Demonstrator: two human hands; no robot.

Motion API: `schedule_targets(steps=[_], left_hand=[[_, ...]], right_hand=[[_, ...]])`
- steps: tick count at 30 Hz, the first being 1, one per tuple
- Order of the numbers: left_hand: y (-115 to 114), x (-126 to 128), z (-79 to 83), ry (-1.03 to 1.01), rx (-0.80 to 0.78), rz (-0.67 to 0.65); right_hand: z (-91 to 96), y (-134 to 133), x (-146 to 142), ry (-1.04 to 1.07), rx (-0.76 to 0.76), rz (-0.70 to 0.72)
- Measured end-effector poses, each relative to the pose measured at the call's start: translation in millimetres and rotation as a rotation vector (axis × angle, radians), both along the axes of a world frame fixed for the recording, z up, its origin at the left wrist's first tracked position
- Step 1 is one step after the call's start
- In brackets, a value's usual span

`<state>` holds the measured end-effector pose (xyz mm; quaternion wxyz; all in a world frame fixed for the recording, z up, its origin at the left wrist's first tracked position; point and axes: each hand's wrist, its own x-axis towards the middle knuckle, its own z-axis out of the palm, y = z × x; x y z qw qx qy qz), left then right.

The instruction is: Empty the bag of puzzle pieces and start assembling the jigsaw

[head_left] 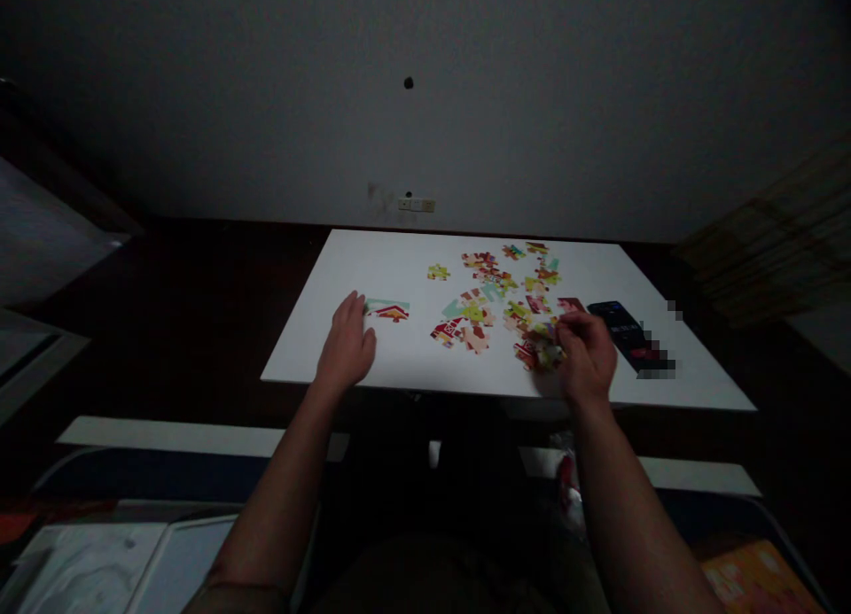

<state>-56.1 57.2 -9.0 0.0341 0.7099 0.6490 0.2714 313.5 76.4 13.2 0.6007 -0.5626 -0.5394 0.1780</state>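
Note:
On the left of the white table (399,366), my left hand (347,344) lies with its fingers stretched out, the fingertips at a small joined strip of jigsaw puzzle pieces (391,312) in red, orange and pale green. My right hand (586,353) is over the right-hand puzzle pieces (526,355), thumb and fingers pinched together. What is in that pinch, if anything, is too dark and small to make out. Between my hands lie loose pieces, among them a red barn piece (448,330), and a single yellow-green piece (438,273) sits apart toward the back.
A dark phone (618,323) rests right of my right hand, partly covered by pixelation. Behind the table stands a grey wall with sockets (417,205). Below, a white tray-like object (86,561) is at lower left and an orange printed item (758,579) at lower right.

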Motion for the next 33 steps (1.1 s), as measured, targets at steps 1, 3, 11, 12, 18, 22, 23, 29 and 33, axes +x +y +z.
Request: schedule_targets(steps=[1, 3, 11, 12, 18, 22, 23, 29, 33], left_hand=[[1.0, -0.7, -0.6, 0.002, -0.001, -0.001], [3.7, -2.1, -0.8, 0.025, -0.023, -0.008], [13.6, 17.9, 2.4, 0.109, -0.035, -0.092], [13.8, 22.8, 2.4, 0.12, -0.02, -0.091], [15.6, 35.8, 4.8, 0.134, 0.011, -0.145], [17.2, 37.2, 7.3, 0.107, -0.032, -0.156], [17.3, 37.9, 7.7, 0.1, -0.037, -0.15], [16.6, 40.6, 8.5, 0.075, -0.046, -0.144], [17.3, 40.0, 8.2, 0.074, -0.053, -0.141]], right_hand=[[-4.0, -4.8, 9.0, -0.023, 0.03, -0.092], [-10.2, -11.2, 24.7, -0.106, 0.094, -0.248], [-31.6, -10.4, 50.6, -0.166, 0.077, -0.294], [-34.2, -9.8, 50.7, -0.135, 0.054, -0.279], [-40.5, -9.5, 52.2, -0.126, -0.024, -0.255], [-35.6, -6.6, 51.7, -0.196, -0.02, -0.294], [-34.4, -5.8, 51.1, -0.202, -0.012, -0.284], [-33.2, -6.3, 50.1, -0.347, -0.108, -0.193], [-36.5, -7.1, 52.2, -0.401, -0.126, -0.19]])
